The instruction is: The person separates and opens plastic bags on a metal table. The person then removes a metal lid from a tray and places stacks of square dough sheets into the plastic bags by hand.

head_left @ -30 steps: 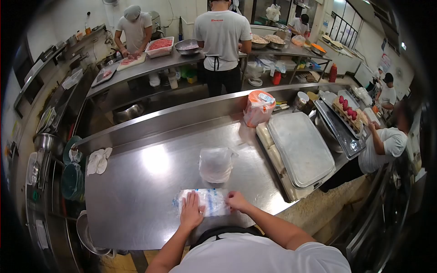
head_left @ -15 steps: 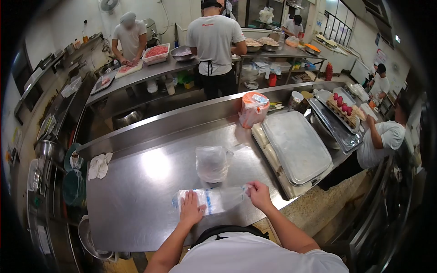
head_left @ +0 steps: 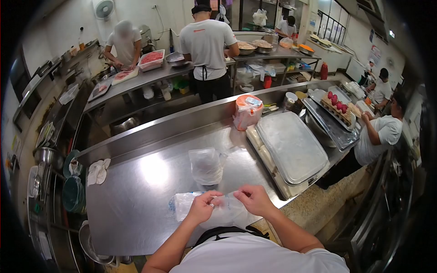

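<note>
clear plastic bag (head_left: pixel 229 214)
likely light, limp, slippery; left hand (head_left: pixel 202 208), right hand (head_left: pixel 258 200) pinch it; best hold: edge under fingertips.

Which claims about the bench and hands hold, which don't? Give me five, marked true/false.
1. The left hand and right hand both grip the clear bag. True.
2. The cloth lies at the right end of the bench. False: left end.
3. The pink eggs sit on a carton. True.
4. The flat packet lies beyond the right hand. False: by the left hand.
5. The plastic stack lies left of the lid. True.
</note>
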`<state>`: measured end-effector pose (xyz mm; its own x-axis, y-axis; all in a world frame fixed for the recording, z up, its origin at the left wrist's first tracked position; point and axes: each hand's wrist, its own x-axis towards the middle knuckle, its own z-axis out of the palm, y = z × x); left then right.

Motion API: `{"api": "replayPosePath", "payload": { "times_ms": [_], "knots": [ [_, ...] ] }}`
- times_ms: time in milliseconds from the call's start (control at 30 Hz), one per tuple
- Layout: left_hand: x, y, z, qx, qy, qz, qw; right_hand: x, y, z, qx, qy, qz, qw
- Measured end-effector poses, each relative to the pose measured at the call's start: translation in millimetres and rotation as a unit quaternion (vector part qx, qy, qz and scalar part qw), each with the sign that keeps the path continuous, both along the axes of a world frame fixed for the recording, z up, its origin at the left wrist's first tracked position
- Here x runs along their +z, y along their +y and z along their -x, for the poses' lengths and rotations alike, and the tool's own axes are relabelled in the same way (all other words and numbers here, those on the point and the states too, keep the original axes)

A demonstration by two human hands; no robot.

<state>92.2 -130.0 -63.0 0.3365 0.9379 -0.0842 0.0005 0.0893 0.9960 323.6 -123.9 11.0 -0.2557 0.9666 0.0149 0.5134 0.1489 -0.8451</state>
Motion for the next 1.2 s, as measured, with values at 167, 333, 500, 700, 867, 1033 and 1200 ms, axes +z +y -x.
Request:
{"api": "replayPosePath", "payload": {
  "times_ms": [167,333,500,700,867,1033,1200],
  "knots": [
    [-1.1,-3.0,6.6,0.000,0.091,-0.031,0.995,-12.0,1.7,3.0,0.038,0.250,0.175,0.951],
    [15.2,5.9,25.1,0.055,-0.137,0.085,0.985,-1.7,9.1,1.5,0.075,0.294,0.315,0.899],
    [-2.0,2.8,45.2,-0.121,-0.063,0.067,0.988,18.7,43.8,-9.6,0.011,0.474,0.266,0.839],
    [38.5,72.1,78.9,0.105,-0.263,0.091,0.955,21.8,97.3,10.8,0.037,0.423,0.229,0.876],
    [50.7,163.5,79.2,0.229,-0.039,0.049,0.971,15.4,152.4,50.1,-0.081,0.324,0.220,0.916],
    [-100.7,171.6,71.0,0.259,-0.099,0.162,0.947,-130.4,182.2,77.5,-0.186,0.192,0.222,0.938],
    [-113.4,177.8,63.7,0.296,-0.332,0.256,0.858,-110.8,178.4,86.0,-0.217,-0.031,-0.001,0.976]
  ]
}}
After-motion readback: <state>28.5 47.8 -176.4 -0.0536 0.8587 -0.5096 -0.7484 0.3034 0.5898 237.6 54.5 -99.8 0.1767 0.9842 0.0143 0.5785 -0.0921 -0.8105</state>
